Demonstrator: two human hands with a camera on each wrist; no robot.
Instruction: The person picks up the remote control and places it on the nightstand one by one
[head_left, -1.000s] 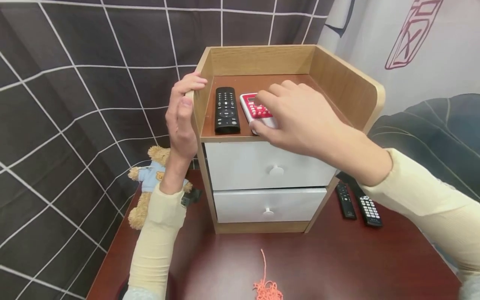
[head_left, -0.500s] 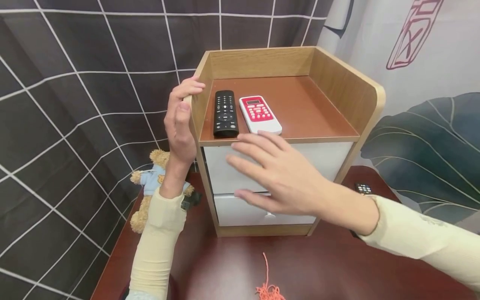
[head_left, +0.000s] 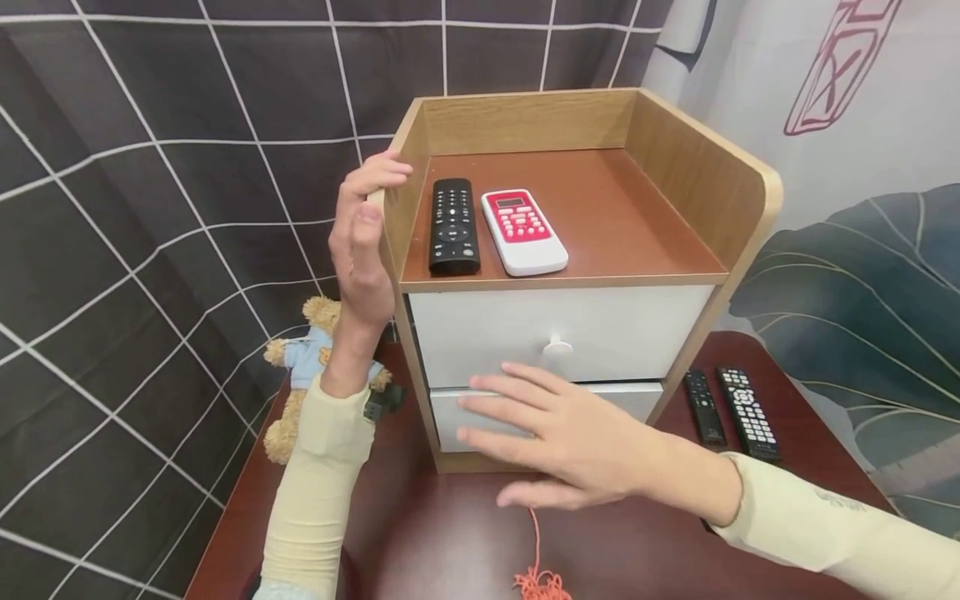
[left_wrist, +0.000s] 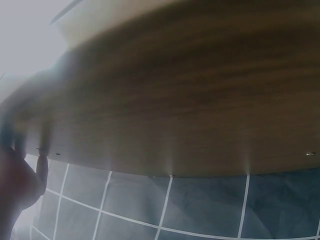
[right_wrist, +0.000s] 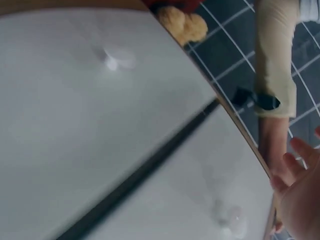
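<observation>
A small wooden drawer cabinet (head_left: 517, 462) with two white drawers stands on the table. My left hand (head_left: 363, 242) grips its left side panel (head_left: 395, 204), fingertips over the top edge; in the left wrist view that hand (left_wrist: 22, 182) is partly cut off beside the panel. My right hand (head_left: 570, 437), fingers straight and spread, hovers before the lower drawer (head_left: 622, 398) and holds nothing. On the cabinet's top shelf (head_left: 600, 208), a black remote control (head_left: 453, 225) lies beside a white remote control (head_left: 532, 254) with a red face. The upper drawer (head_left: 480, 333) looks shut.
Two black remote controls (head_left: 703, 408) lie on the dark red table (head_left: 420, 533) right of the cabinet. A teddy bear (head_left: 303, 358) in a blue top sits at the left, partly behind my arm. Orange yarn (head_left: 542, 585) lies in front. A dark checked curtain (head_left: 187, 183) hangs behind.
My right hand has let go of the white remote control, leaving it on the shelf, and has moved down in front of the drawers. The left hand stays on the side panel.
</observation>
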